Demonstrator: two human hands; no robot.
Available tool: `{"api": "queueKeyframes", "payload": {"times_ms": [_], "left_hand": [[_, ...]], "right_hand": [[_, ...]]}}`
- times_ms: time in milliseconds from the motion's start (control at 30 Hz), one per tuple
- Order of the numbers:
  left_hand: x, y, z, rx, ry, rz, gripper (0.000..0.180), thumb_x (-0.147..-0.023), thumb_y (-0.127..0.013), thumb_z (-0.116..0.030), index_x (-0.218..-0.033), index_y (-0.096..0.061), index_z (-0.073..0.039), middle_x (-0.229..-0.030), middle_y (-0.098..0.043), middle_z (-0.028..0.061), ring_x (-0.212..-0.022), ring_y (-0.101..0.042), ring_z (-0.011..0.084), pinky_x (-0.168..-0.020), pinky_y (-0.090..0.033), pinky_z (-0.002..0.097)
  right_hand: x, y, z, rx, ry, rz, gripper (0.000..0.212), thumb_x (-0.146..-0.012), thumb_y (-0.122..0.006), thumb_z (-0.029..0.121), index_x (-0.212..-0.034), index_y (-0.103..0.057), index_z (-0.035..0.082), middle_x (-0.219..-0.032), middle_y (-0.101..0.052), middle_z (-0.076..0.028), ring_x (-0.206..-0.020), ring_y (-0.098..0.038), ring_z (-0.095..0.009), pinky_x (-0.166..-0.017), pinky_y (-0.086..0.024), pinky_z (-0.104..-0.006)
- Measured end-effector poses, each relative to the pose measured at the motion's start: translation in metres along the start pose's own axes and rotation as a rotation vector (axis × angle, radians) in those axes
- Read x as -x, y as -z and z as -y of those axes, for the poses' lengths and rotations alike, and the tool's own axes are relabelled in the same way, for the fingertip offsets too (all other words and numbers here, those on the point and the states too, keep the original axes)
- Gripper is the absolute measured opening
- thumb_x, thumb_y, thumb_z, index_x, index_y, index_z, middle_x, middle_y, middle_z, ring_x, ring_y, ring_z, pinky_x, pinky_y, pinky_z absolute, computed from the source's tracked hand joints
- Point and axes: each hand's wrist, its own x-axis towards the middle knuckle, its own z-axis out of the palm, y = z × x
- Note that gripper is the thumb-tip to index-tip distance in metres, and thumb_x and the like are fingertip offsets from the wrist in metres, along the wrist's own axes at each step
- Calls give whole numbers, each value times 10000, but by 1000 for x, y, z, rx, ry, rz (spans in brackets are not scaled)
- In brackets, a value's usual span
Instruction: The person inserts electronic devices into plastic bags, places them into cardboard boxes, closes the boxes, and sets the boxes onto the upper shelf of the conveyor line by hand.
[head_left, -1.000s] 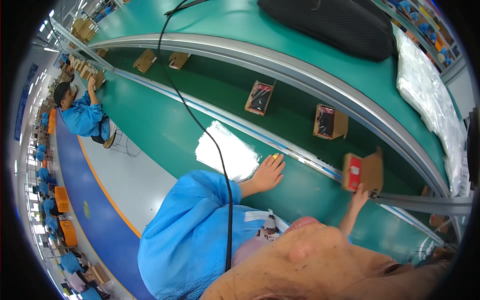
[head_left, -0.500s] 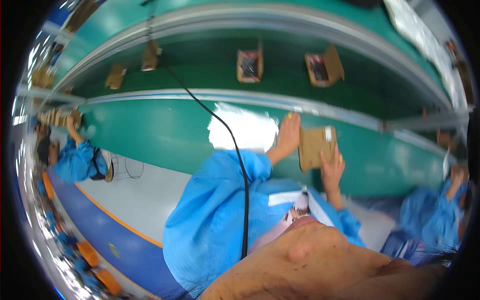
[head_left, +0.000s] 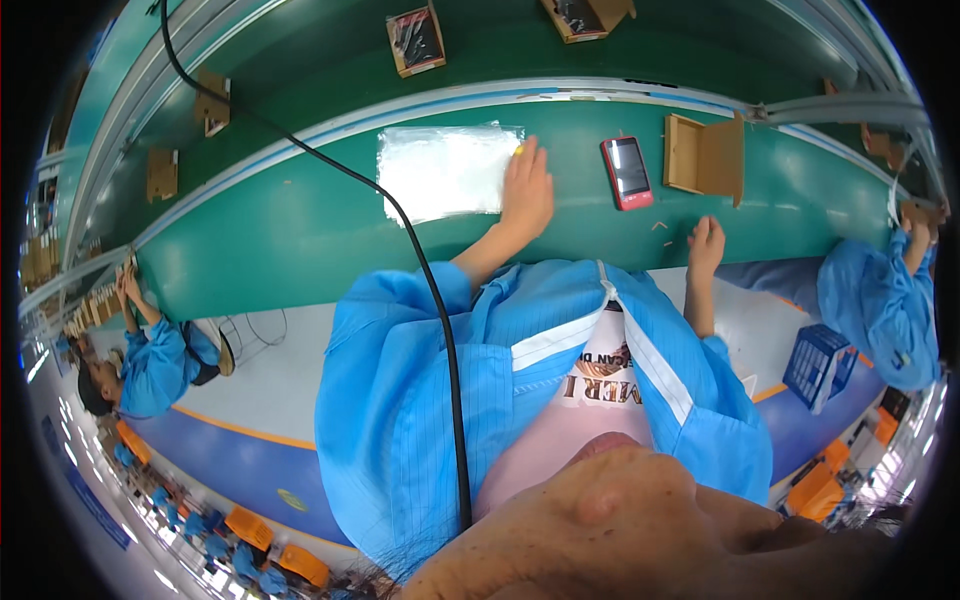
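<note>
My left hand (head_left: 528, 190) lies with fingers stretched out at the right edge of a stack of white plastic sheets or bags (head_left: 440, 172) on the green work table. One of its fingertips has a yellow cover. My right hand (head_left: 707, 245) is over the table's near edge with its fingers curled in; whether it holds something small is hidden. Between and beyond the hands lies a red handheld device (head_left: 628, 172) with a dark screen, touched by neither hand. To its right, a brown cardboard box (head_left: 685, 155) stands open, lid folded to the right.
Small reddish scraps (head_left: 660, 226) lie near the device. A black cable (head_left: 385, 195) hangs across the view. Beyond a metal rail (head_left: 580, 88), open boxes with contents (head_left: 416, 40) sit on a green surface. Co-workers in blue work left (head_left: 155, 370) and right (head_left: 875, 310). A blue crate (head_left: 820, 365) is at right.
The cardboard box, closed and under my right hand before, now stands open and apart from it. The red device has come into sight on the table. My left hand is now at the white stack.
</note>
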Motion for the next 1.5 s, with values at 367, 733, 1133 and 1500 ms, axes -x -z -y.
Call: {"api": "queueKeyframes", "payload": {"times_ms": [367, 733, 1133, 1500], "left_hand": [[16, -16, -22, -40, -356, 338, 694, -796, -591, -378, -1268, -393, 90, -1406, -264, 263, -1315, -248, 397, -1076, -226, 450], [2, -13, 5, 41, -82, 102, 243, -740, -617, -76, -960, -539, -8, -1005, -519, 159, -986, -473, 337, -862, -386, 440], [18, 59, 107, -702, 464, -2, 632, -849, -496, -370, -1301, -393, 59, -1411, -287, 248, -1351, -182, 365, -1079, -120, 535], [-4, -25, -20, 5, -48, 57, 110, -776, -599, -124, -833, -568, -35, -856, -555, 137, -815, -511, 319, -714, -401, 422]], "right_hand": [[63, -83, 122, -8, 722, 387, 214, -883, -545, 127, -1049, -590, -1, -1024, -578, -150, -756, -624, -191, -637, -499, -262], [37, -116, 117, -130, 319, 555, 317, -859, -595, 184, -1079, -549, -39, -984, -565, -152, -697, -610, -188, -586, -511, -292], [46, -159, 125, 635, 780, 522, 251, -819, -597, 274, -851, -563, 27, -802, -631, -158, -813, -598, -342, -663, -504, -446], [18, -138, 127, 294, 663, 550, 248, -835, -593, 250, -803, -542, 9, -759, -591, -224, -706, -578, -386, -618, -454, -463]]}}
